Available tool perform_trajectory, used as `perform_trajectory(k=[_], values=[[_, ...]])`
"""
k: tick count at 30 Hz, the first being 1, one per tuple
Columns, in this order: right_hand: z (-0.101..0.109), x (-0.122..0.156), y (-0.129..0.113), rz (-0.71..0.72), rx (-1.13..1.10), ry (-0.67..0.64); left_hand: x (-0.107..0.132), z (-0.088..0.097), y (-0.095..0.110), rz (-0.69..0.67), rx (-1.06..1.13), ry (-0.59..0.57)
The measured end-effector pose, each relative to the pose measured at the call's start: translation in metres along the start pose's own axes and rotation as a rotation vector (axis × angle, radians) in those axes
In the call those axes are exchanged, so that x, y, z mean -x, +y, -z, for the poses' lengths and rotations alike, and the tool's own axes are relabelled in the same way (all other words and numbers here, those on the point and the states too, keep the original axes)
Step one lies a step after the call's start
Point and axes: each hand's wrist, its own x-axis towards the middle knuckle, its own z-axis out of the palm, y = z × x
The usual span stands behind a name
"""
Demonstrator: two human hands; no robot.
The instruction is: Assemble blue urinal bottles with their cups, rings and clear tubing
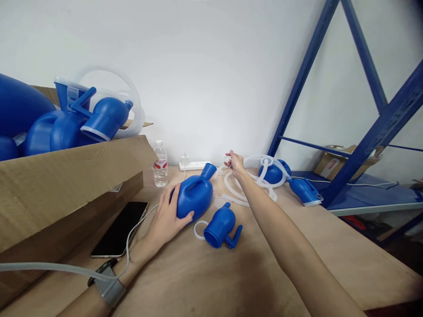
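My left hand [167, 215] wraps round the near end of a blue plastic jug [194, 196] lying on its side on the wooden table [205, 273], spout pointing away. My right hand [235, 163] reaches far across the table and pinches a clear flexible hose [233, 187] near the jug's spout. Just right of my left hand lies a blue funnel-shaped cup with a handle [222, 225], a white ring [198, 230] beside its mouth.
A cardboard box [69, 176] full of blue jugs and hoses stands at the left. A phone [120, 228] with a cable lies in front of it. A water bottle [160, 164] and power strip [194, 165] sit by the wall. Another blue jug set [280, 174] lies beside the blue shelving [370, 132].
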Motion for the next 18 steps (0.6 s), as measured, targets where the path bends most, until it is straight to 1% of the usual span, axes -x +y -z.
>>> perform_trajectory(k=[3,6,9,11,15,18], values=[[0.021,0.01,0.012,0.048,0.078,-0.06,0.002,-0.004,-0.002,0.018,-0.002,0.014],[0.031,0.03,0.026,0.131,0.201,-0.235,0.004,-0.01,-0.002,0.055,-0.044,0.09],[0.03,0.052,0.038,0.232,0.331,-0.451,0.005,-0.012,-0.003,0.06,-0.162,0.166],[0.026,0.061,0.043,0.296,0.418,-0.551,0.006,-0.011,-0.004,0.057,-0.24,0.164],[0.023,0.068,0.045,0.388,0.542,-0.657,0.005,-0.003,-0.005,0.033,-0.345,0.134],[0.032,0.072,0.042,0.463,0.569,-0.736,0.003,0.002,-0.007,-0.014,-0.363,0.111]])
